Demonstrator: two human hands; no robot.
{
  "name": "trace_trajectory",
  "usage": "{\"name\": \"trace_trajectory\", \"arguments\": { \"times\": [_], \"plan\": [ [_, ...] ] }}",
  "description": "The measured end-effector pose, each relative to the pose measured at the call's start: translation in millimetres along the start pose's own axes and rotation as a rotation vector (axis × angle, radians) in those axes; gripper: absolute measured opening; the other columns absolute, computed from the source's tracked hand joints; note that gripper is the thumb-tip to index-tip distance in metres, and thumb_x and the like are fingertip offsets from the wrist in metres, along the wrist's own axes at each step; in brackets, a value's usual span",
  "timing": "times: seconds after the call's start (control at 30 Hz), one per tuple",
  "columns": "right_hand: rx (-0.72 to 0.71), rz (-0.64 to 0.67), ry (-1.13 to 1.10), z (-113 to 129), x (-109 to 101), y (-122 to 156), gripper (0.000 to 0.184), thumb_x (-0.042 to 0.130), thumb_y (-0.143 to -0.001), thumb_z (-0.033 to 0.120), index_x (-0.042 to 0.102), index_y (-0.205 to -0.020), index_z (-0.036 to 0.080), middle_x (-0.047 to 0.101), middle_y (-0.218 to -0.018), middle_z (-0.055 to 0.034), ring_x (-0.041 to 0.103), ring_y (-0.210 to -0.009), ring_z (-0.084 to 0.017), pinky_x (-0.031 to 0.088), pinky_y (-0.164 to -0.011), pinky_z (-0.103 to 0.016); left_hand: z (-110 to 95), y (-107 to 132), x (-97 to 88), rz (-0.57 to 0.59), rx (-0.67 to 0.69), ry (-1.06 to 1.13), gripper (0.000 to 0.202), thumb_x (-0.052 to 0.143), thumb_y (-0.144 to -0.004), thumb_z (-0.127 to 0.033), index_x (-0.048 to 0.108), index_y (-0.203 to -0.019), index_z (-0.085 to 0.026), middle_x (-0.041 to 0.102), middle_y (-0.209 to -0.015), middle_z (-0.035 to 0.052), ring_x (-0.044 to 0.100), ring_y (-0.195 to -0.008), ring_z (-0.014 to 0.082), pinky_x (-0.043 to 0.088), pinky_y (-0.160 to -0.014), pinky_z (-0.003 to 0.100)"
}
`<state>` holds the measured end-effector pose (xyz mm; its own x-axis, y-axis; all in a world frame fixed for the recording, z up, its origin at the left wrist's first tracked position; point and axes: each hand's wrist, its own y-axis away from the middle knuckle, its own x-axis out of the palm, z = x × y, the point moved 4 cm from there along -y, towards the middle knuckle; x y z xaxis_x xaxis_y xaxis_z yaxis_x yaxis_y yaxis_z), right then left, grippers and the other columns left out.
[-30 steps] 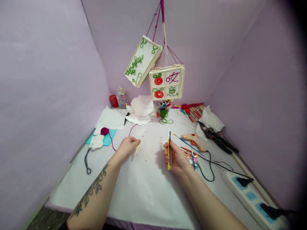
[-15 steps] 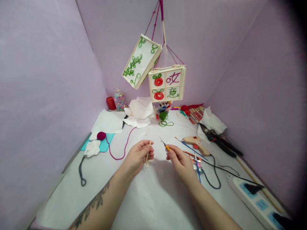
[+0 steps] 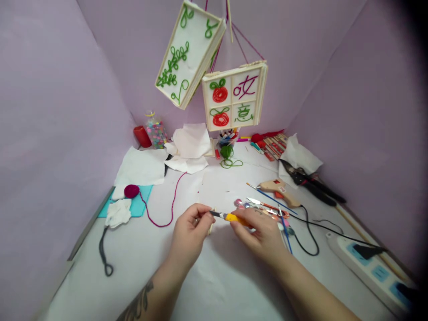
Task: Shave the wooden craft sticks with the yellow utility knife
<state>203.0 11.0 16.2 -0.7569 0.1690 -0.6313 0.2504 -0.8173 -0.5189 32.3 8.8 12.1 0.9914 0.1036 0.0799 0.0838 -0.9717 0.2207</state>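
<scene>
At tabletop [image 3: 207, 285] centre, left hand [image 3: 189, 234] pinches a thin wooden stick [image 3: 211, 225]: light, brittle; hold near the cut. Right hand [image 3: 264, 234] clamps yellow craft knife [image 3: 230, 217].

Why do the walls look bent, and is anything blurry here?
Head view: the wide lens bows the lilac walls and darkens the right edge; light is soft and even, with a faint shadow under the right hand; the left hand and knife are slightly soft.

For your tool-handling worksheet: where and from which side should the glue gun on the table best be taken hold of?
Grip the glue gun by its tan handle, the end where the black cord leaves. Come from above: it lies flat on its side on the white table, its nozzle pointing away to the left.
</scene>
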Motion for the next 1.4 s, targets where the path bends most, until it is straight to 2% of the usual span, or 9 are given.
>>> {"name": "trace_trajectory", "arguments": {
  "times": [0.27, 0.47, 0.6, 0.77, 1.2, 1.3, 1.4],
  "plan": [
    [0.093, 0.037, 0.043, -3, 2, 2, 0.021, 0.053, -0.088, 0.036, 0.069, -0.086, 0.023, 0.065, -0.066, -0.0025, 0.057, -0.062, -0.016, 0.040, -0.060, -0.027, -5, 3, -1.6, -0.036, 0.002, -0.087, 0.008, 0.066, -0.070, -0.027, 0.062, -0.070, -0.020, 0.047, -0.051, -0.0056, 0.037, -0.045, 0.0088, 0.028, -0.045, 0.022],
    [0.048, -0.010, 0.115, -1, 1, 1, 0.020, 0.054, -0.088, 0.034, 0.069, -0.085, 0.022, 0.065, -0.066, -0.0026, 0.058, -0.063, -0.016, 0.039, -0.062, -0.027, -9, 4, -1.0, -0.030, 0.050, -0.120, 0.011, 0.065, -0.072, -0.029, 0.061, -0.067, -0.020, 0.055, -0.059, -0.0022, 0.045, -0.051, 0.0110, 0.034, -0.049, 0.022],
    [0.017, -0.039, 0.156, 0, 0, 2, 0.017, 0.056, -0.087, 0.032, 0.069, -0.086, 0.021, 0.064, -0.064, -0.0019, 0.057, -0.062, -0.015, 0.038, -0.062, -0.026, -7, 4, -3.1, -0.013, 0.031, -0.155, 0.013, 0.062, -0.076, -0.029, 0.057, -0.068, -0.020, 0.053, -0.056, -0.0033, 0.041, -0.047, 0.0092, 0.030, -0.047, 0.021],
    [0.035, -0.041, 0.169, -1, 2, 2, 0.018, 0.055, -0.088, 0.033, 0.070, -0.085, 0.022, 0.065, -0.066, -0.0023, 0.058, -0.063, -0.015, 0.040, -0.065, -0.027, -3, 4, -4.9, -0.006, -0.007, -0.106, 0.015, 0.062, -0.077, -0.032, 0.057, -0.072, -0.019, 0.058, -0.063, -0.0022, 0.035, -0.044, 0.0062, 0.024, -0.044, 0.021],
    [0.224, 0.043, 0.076, -8, 16, 4, 0.028, 0.050, -0.089, 0.043, 0.070, -0.084, 0.023, 0.069, -0.068, -0.0027, 0.059, -0.062, -0.016, 0.037, -0.059, -0.026, -3, 4, -4.8, -0.011, -0.108, 0.086, 0.025, 0.069, -0.069, -0.037, 0.054, -0.072, -0.018, 0.054, -0.061, -0.0036, 0.028, -0.040, 0.0022, 0.016, -0.040, 0.019],
    [0.379, 0.014, 0.075, -22, 5, 0, 0.032, 0.049, -0.089, 0.046, 0.069, -0.077, 0.024, 0.068, -0.067, -0.0025, 0.058, -0.061, -0.017, 0.036, -0.057, -0.026, -9, 8, -6.9, -0.012, -0.086, 0.111, 0.027, 0.071, -0.069, -0.039, 0.055, -0.072, -0.017, 0.053, -0.060, -0.0036, 0.028, -0.041, 0.0020, 0.015, -0.040, 0.019],
    [0.510, -0.043, -0.011, -30, -4, -1, 0.035, 0.046, -0.090, 0.049, 0.067, -0.079, 0.023, 0.067, -0.068, -0.0020, 0.058, -0.063, -0.017, 0.038, -0.058, -0.026, -12, 8, -9.4, -0.028, -0.070, 0.140, 0.028, 0.071, -0.068, -0.038, 0.055, -0.073, -0.016, 0.053, -0.062, -0.0032, 0.027, -0.041, 0.0011, 0.013, -0.040, 0.019]
  ]
}}
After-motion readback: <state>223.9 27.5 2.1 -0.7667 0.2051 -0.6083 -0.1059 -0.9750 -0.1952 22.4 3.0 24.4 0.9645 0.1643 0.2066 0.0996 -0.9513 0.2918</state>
